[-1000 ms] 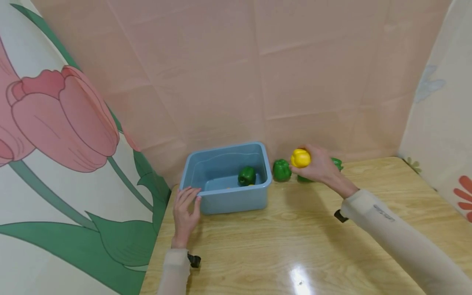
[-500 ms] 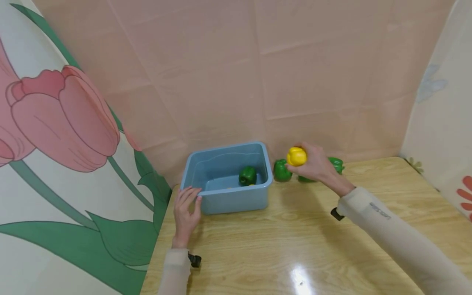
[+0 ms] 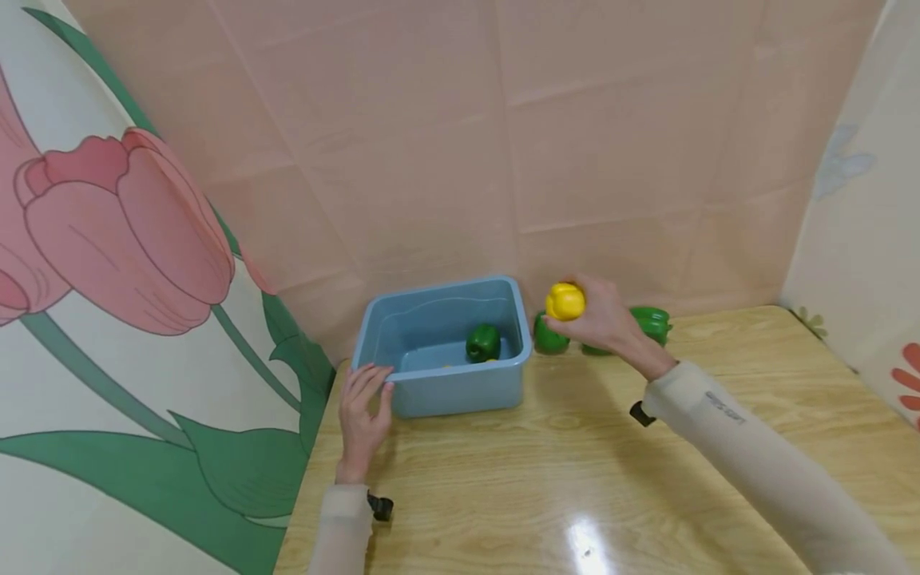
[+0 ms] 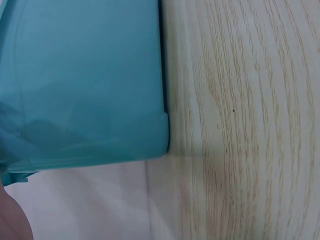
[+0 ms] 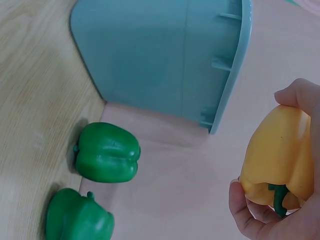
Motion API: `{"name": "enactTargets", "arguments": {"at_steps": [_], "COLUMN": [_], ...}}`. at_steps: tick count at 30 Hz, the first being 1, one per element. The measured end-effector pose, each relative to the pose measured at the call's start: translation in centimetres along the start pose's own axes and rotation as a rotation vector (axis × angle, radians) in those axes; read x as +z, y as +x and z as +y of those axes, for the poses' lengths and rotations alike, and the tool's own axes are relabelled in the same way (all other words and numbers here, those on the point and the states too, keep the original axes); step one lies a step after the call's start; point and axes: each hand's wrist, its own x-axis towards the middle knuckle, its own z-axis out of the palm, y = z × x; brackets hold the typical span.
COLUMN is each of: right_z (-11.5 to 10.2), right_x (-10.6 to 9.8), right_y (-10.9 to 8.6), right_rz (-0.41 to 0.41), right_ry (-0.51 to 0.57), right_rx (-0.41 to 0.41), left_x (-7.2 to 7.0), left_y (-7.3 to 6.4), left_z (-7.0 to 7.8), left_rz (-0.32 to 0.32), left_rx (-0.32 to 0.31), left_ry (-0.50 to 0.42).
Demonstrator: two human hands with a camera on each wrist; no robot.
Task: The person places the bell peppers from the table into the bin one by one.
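Your right hand (image 3: 607, 318) grasps the yellow bell pepper (image 3: 565, 302), which is raised above the table (image 3: 503, 479), just right of the blue bin (image 3: 456, 394). The pepper is glossy and lobed, broadest at the end where a curved green stem (image 5: 281, 197) sits in a recess. Your left hand (image 3: 364, 417) holds the bin's near left corner, fingers over the rim, thumb outside.

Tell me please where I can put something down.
Bare: the table in front of the blue bin, between the sleeves; also right of the rightmost green pepper. Crowded: back edge from bin to that pepper, the right hand above.
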Motion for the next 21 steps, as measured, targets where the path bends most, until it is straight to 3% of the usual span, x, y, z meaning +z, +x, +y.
{"name": "enactTargets", "arguments": {"at_steps": [21], "right_z": [-2.7], "right_x": [0.7], "right_y": [1.8], "right_rz": [0.013], "right_ry": [0.031], "right_rx": [-0.003], "left_x": [0.1], "left_y": [0.0], "left_z": [-0.2], "left_rz": [-0.001], "left_rx": [0.005], "left_ry": [0.000]}}
